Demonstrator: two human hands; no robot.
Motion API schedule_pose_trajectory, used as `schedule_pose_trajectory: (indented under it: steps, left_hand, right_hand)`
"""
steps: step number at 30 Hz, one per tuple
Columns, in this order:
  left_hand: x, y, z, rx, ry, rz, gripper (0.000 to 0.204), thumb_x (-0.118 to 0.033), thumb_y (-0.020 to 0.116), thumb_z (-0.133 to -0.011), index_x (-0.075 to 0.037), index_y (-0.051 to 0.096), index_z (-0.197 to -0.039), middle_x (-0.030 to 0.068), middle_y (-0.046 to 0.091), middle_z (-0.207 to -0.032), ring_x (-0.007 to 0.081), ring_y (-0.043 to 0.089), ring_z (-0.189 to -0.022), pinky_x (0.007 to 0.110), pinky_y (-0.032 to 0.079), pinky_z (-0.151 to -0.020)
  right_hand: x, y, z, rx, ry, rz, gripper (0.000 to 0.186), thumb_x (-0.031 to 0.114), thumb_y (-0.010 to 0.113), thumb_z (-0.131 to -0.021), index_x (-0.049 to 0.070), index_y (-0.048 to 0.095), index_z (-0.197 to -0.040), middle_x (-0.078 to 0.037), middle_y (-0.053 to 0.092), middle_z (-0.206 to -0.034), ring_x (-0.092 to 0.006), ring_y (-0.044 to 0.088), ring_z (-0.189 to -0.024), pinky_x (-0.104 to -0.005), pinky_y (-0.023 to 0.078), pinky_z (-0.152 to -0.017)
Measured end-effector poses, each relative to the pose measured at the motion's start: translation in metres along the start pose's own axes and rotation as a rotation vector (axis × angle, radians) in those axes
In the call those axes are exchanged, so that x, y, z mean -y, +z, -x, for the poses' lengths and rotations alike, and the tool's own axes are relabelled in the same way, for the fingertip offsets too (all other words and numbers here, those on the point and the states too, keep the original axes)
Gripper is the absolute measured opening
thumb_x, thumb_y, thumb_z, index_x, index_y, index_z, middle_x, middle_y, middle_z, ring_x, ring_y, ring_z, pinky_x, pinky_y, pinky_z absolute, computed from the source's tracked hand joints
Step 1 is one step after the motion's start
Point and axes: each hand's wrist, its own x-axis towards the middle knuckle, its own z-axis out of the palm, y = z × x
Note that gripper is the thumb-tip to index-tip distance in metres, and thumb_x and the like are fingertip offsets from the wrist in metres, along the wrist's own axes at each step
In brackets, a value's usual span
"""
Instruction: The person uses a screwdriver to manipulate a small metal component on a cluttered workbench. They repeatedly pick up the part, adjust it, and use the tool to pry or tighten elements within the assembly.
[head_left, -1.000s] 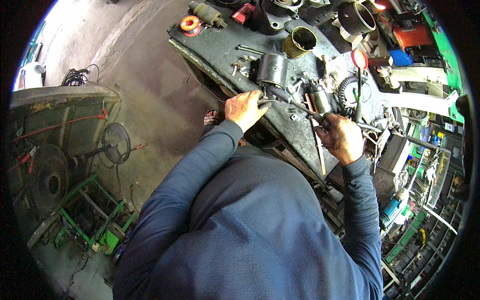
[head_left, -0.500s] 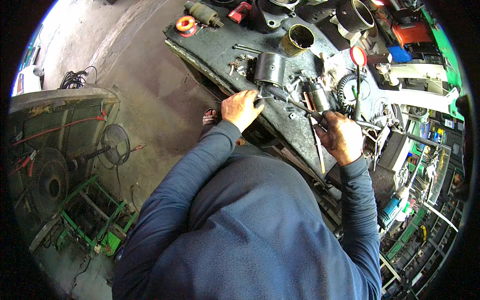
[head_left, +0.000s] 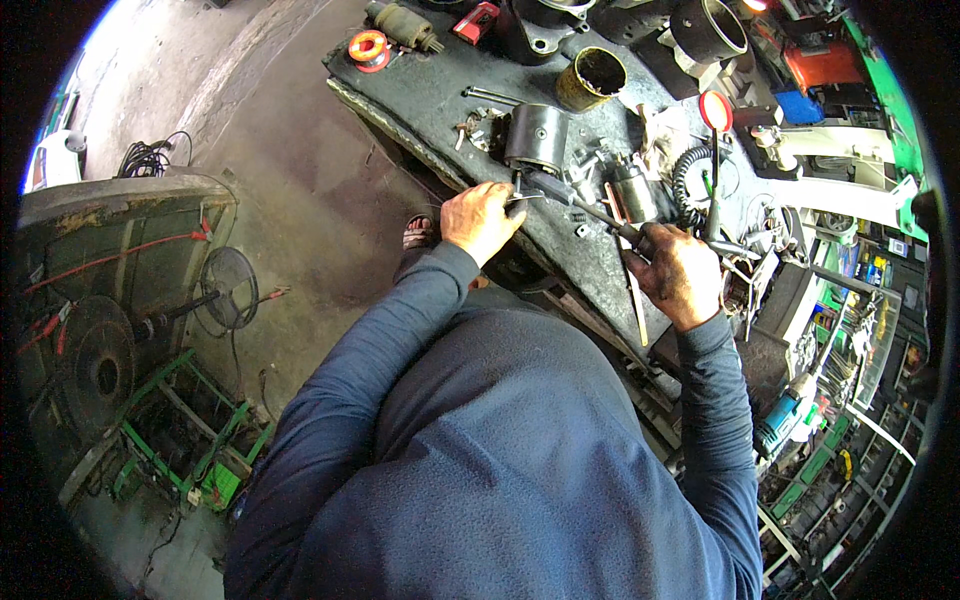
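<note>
My right hand is wrapped round the dark handle of what looks like a soldering iron. Its metal shaft slants up and left to a dark blocky head, close to my left fingers. At the bench's near edge, my left hand pinches a small metal piece with a thin light strand, partly hidden by the fingers. Just beyond stands a dark metal cylinder. A smaller cylindrical part and several loose bits lie right of the iron's head.
The dark workbench carries an orange spool of wire, a rusty yellowish cup, a coiled black cord and a red-rimmed round item. A wheeled fan-like disc and green metal frame stand at left.
The view has shifted very slightly. Both hands keep their grips, and the iron's head stays close to the piece in my left fingers.
</note>
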Motion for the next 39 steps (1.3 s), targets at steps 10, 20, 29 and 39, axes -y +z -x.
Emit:
schedule_pose_trajectory:
  steps: [10, 20, 29, 39]
  left_hand:
    - [-0.005, -0.034, 0.012, -0.132, 0.028, 0.138, 0.045, -0.038, 0.082, -0.084, -0.008, 0.068, -0.114, 0.0147, 0.075, -0.105, 0.0358, 0.074, -0.094, 0.044, 0.059, -0.081]
    - [0.030, -0.037, 0.024, -0.280, -0.002, 0.180, 0.023, -0.026, 0.073, -0.091, -0.008, 0.069, -0.104, 0.0117, 0.073, -0.098, 0.0361, 0.072, -0.086, 0.045, 0.057, -0.073]
    - [0.028, -0.039, 0.023, -0.250, -0.089, 0.129, 0.020, -0.020, 0.075, -0.088, -0.007, 0.071, -0.103, 0.0141, 0.074, -0.098, 0.0361, 0.073, -0.088, 0.043, 0.058, -0.078]
    - [0.028, -0.034, 0.023, -0.271, -0.076, 0.159, 0.022, -0.019, 0.074, -0.088, -0.005, 0.071, -0.105, 0.0154, 0.074, -0.100, 0.0367, 0.072, -0.090, 0.043, 0.057, -0.079]
  right_hand:
    - [0.004, 0.001, 0.002, -0.022, 0.029, -0.016, 0.033, 0.032, 0.083, -0.080, 0.010, 0.071, -0.101, -0.014, 0.071, -0.081, -0.0343, 0.072, -0.075, -0.0455, 0.057, -0.066]
    - [-0.002, 0.010, -0.004, 0.370, 0.242, -0.313, 0.046, 0.043, 0.076, -0.087, -0.004, 0.073, -0.091, -0.024, 0.071, -0.082, -0.0423, 0.068, -0.078, -0.0498, 0.052, -0.074]
    - [-0.006, 0.013, -0.004, 0.434, 0.350, -0.477, 0.055, 0.047, 0.076, -0.088, -0.007, 0.073, -0.094, -0.027, 0.070, -0.086, -0.0400, 0.069, -0.085, -0.0486, 0.052, -0.079]
    - [-0.007, 0.011, -0.006, 0.423, 0.318, -0.485, 0.050, 0.042, 0.079, -0.088, -0.007, 0.072, -0.093, -0.026, 0.069, -0.083, -0.0370, 0.069, -0.081, -0.0469, 0.052, -0.078]
